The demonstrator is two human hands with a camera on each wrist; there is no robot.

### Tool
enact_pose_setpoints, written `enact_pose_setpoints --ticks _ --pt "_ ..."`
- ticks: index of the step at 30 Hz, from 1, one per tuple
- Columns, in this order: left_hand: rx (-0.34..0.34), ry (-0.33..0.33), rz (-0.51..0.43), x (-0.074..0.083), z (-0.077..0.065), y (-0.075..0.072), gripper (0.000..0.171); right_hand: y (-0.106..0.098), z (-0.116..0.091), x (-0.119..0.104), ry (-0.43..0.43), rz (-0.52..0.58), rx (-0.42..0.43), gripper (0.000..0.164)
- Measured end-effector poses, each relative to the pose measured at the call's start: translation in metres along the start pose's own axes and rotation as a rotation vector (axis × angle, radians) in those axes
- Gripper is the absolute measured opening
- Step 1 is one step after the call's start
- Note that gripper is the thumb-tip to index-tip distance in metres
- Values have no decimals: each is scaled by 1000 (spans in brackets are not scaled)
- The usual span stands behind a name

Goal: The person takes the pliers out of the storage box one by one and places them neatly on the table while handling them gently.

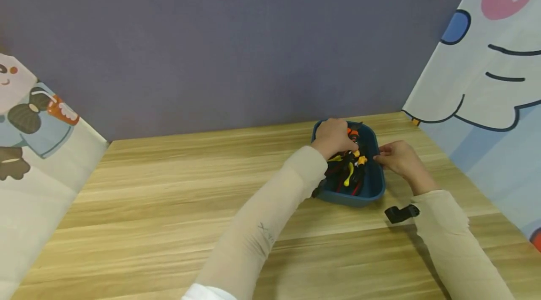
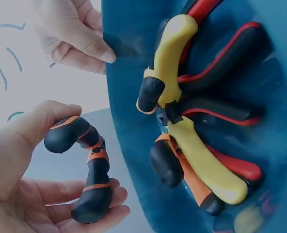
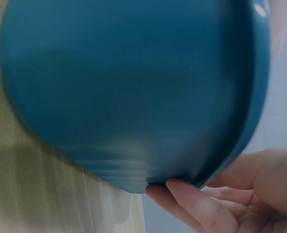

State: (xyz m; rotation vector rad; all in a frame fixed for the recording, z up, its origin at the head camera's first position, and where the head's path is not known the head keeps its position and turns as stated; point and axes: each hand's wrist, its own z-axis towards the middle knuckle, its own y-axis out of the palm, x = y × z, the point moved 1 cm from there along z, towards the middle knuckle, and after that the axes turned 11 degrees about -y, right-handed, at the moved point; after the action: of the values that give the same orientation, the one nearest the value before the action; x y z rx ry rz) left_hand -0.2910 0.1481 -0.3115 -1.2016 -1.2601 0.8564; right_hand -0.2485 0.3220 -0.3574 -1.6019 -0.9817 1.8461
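In the left wrist view, my left hand (image 2: pixel 17 179) holds pliers with black and orange handles (image 2: pixel 92 206), thumb on one handle and fingers behind the other. From the head view, this left hand (image 1: pixel 332 136) is over the far left part of a blue plastic bin (image 1: pixel 346 200). My right hand (image 1: pixel 401 159) pinches the bin's right rim; its fingers (image 3: pixel 197 206) touch the outer wall in the right wrist view. Inside the bin lie yellow-handled pliers (image 2: pixel 167 58), black-and-red handled tools (image 2: pixel 226 58) and another black-and-orange tool (image 2: pixel 165 162), partly overlapping.
The bin stands on a wood-grain table (image 1: pixel 169 206), close to the grey back wall (image 1: pixel 236 46). Cartoon-printed panels flank the table, one on the right (image 1: pixel 477 79). A black device (image 1: pixel 401 214) sits at my right wrist.
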Motion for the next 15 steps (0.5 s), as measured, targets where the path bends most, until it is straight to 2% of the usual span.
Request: enact_pose_setpoints --ticks 9,15 --pt "37 21 8 -13 -3 -6 34 1 1 -1 5 2 0 49" --pt "29 24 -29 -27 -8 -9 34 2 0 0 -3 4 8 48"
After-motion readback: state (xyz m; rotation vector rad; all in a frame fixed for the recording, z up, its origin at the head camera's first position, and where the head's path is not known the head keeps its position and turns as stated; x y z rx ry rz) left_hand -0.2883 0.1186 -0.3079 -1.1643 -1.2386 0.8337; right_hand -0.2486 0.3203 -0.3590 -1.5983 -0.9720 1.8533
